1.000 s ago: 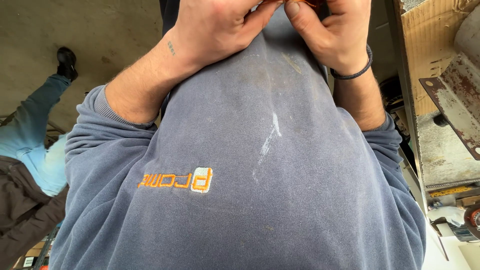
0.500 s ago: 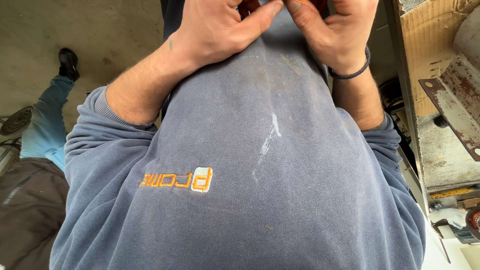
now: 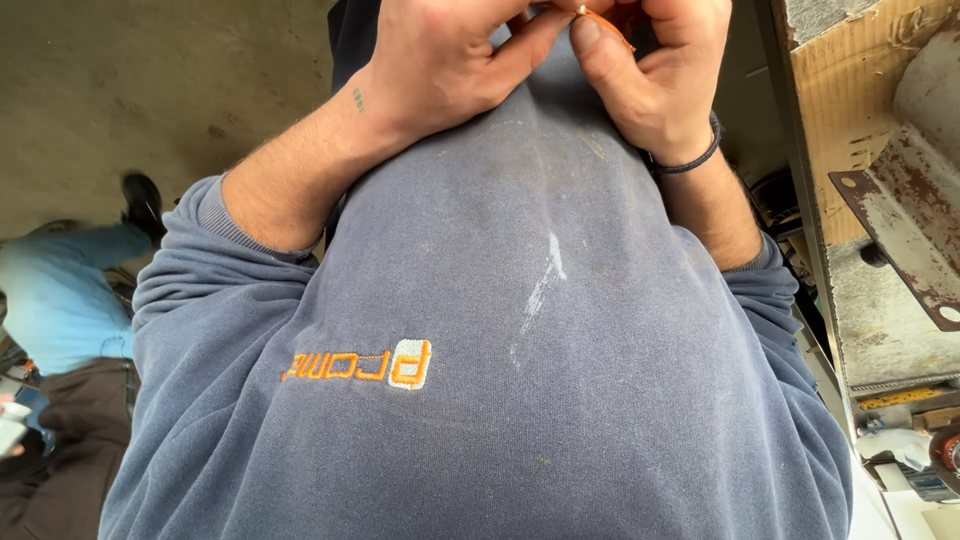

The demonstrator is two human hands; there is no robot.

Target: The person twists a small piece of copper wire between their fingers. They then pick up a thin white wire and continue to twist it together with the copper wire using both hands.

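A small orange piece [image 3: 600, 15] is now seen pinched between the fingertips of the right hand [image 3: 655, 75], where it was hidden before. At the far left, the blue-clad person [image 3: 60, 300] is shifted nearer.

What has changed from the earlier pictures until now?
Little changed. The person in blue trousers at the left edge moved further into view. The left hand and right hand keep pinching a small orange piece together above the blue sweatshirt.

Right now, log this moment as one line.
left hand: pinching small orange piece | right hand: pinching same piece | both against blue sweatshirt | rusty metal bracket at right
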